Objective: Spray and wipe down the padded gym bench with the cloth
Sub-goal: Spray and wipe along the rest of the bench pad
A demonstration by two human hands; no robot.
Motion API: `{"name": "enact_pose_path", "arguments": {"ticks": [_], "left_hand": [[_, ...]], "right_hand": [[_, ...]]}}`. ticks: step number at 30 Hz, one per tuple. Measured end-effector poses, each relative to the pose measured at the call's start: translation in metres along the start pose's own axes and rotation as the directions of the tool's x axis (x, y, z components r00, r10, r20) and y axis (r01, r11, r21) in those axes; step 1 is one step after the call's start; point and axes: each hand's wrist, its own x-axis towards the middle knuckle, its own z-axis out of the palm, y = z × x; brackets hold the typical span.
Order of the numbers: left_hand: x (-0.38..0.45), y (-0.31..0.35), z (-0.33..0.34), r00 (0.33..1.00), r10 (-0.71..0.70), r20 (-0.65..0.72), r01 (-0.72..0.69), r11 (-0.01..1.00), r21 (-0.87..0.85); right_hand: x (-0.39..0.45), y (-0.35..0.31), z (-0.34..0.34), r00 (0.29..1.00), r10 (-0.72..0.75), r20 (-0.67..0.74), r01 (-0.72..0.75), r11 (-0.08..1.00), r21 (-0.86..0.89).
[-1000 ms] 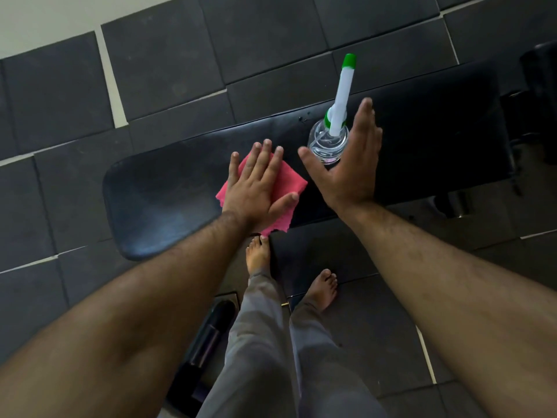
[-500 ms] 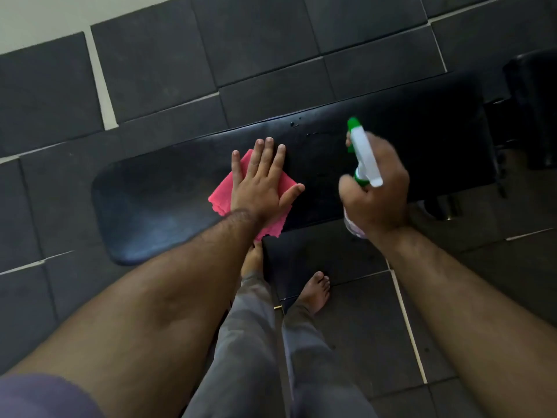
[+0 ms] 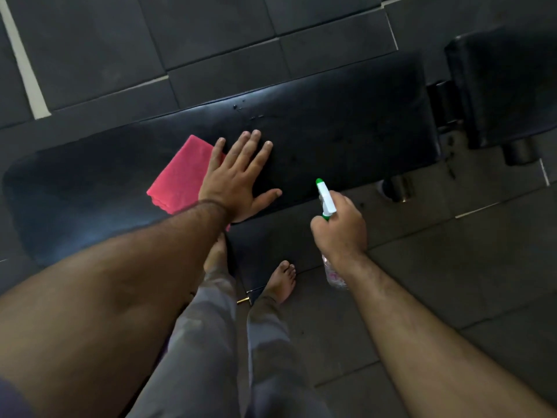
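Observation:
The black padded bench (image 3: 346, 137) runs across the view. A folded pink cloth (image 3: 180, 175) lies on its pad, left of centre. My left hand (image 3: 238, 179) rests flat on the pad with fingers spread, its heel and little-finger side overlapping the cloth's right edge. My right hand (image 3: 339, 233) is closed around a clear spray bottle with a white and green nozzle (image 3: 325, 197), held off the near edge of the bench, nozzle pointing up toward the pad. A few droplets (image 3: 241, 108) sit near the pad's far edge.
Dark rubber floor tiles (image 3: 211, 31) surround the bench. A second black pad (image 3: 506, 82) and a metal bench leg (image 3: 398, 185) lie at the right. My bare feet (image 3: 280, 282) stand on the floor just in front of the bench.
My right hand picked up the spray bottle from the bench and drew it back toward me. My left hand slid right, mostly off the cloth. The view shifted right.

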Motion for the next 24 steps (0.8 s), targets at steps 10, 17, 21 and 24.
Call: {"name": "enact_pose_path", "arguments": {"ticks": [10,17,21,24], "left_hand": [[0.002,0.003,0.005,1.0,0.002,-0.002,-0.002,1.0,0.015],[0.0,0.0,0.009,0.999,0.01,-0.05,-0.01,1.0,0.009],[0.0,0.002,0.009,0.999,0.007,-0.053,-0.007,1.0,0.005],[0.0,0.002,0.008,0.998,0.005,-0.056,-0.005,1.0,0.001]], "right_hand": [[0.011,0.002,-0.014,0.997,-0.011,0.08,0.012,1.0,-0.011],[0.026,0.016,-0.038,0.996,0.085,0.006,-0.086,0.995,0.048],[0.053,0.034,-0.064,0.959,0.252,-0.131,-0.243,0.967,0.078],[0.07,0.042,-0.079,0.927,0.355,-0.118,-0.348,0.935,0.074]]}}
